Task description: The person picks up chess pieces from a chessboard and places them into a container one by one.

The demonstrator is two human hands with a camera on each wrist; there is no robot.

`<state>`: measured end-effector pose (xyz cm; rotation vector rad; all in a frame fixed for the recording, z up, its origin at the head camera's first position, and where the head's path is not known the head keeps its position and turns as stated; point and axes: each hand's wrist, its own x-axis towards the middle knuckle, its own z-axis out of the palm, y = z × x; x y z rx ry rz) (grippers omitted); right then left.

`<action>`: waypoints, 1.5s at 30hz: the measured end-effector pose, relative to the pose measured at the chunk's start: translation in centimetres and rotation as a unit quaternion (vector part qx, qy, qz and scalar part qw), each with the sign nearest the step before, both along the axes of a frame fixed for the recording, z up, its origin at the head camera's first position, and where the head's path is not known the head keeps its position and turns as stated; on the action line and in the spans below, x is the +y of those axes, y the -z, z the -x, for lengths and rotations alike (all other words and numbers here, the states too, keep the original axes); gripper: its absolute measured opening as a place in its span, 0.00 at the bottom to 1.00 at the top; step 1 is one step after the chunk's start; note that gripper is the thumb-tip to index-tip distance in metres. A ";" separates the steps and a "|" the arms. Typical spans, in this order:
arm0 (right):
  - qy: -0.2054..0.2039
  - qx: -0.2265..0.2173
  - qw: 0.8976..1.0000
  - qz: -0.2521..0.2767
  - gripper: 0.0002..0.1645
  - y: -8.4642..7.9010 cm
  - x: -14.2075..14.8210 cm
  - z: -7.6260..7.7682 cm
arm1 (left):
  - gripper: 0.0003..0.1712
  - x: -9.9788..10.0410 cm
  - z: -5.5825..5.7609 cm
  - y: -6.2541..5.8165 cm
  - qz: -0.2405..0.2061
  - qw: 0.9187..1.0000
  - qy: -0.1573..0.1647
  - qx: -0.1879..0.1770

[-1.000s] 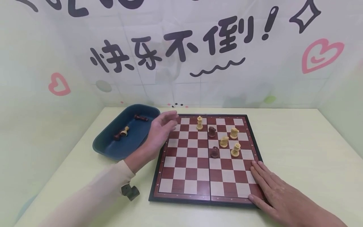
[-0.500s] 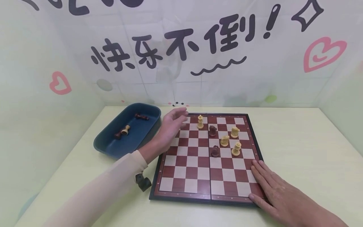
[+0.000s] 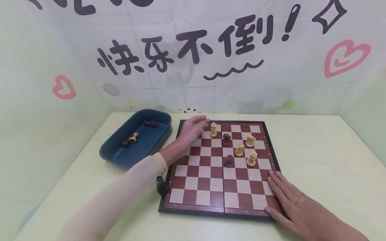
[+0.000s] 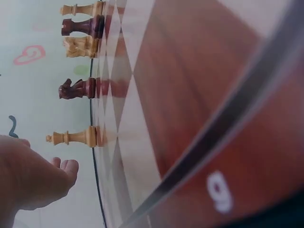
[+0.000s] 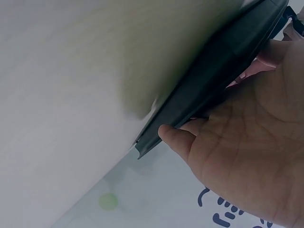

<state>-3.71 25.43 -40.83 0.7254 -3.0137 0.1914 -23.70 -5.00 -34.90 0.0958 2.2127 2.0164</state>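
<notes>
My left hand (image 3: 193, 130) hovers over the far left part of the chessboard (image 3: 203, 172), fingers extended toward the cream king (image 3: 213, 130). In the left wrist view a small gap lies between the fingertips (image 4: 71, 170) and the upright king (image 4: 71, 137). To its right stand a dark knight (image 3: 227, 139) and two cream knights (image 3: 239, 150), one of them farther right (image 3: 250, 141). Nearer me are a dark piece (image 3: 229, 161) and a cream piece with a flared top (image 3: 251, 159). My right hand (image 3: 297, 207) rests flat on the board's near right corner, fingers straight.
Left of the board is a blue tray (image 3: 110, 160). Inside it lie a dark piece (image 3: 150, 124), a cream piece (image 3: 133, 138) and another dark piece (image 3: 125, 144). A printed white cloth (image 3: 193, 90) hangs behind the pale table (image 3: 316, 150).
My left hand has moved rightward from beside the tray, over the board's far left side, close to the cream king. My right hand and the chess pieces have stayed in place.
</notes>
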 end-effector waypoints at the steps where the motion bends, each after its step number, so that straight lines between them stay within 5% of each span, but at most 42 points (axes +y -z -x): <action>1: 0.001 -0.001 1.000 0.000 0.52 0.0 0.0 0.0 | 0.26 0.2 0.1 0.1 0.004 1.000 0.001 -0.006; 16: -0.005 0.009 1.000 0.006 0.51 0.1 0.0 -0.3 | 0.25 1.5 0.2 1.0 0.060 0.997 0.051 -0.022; 39: 0.000 0.000 1.000 0.016 0.52 -0.1 -0.2 -0.1 | 0.18 1.4 0.4 1.5 0.121 0.992 0.037 -0.002; 45: 0.005 -0.005 1.000 0.014 0.52 0.0 0.0 -0.2 | 0.19 1.6 0.5 0.3 0.097 0.994 0.045 0.016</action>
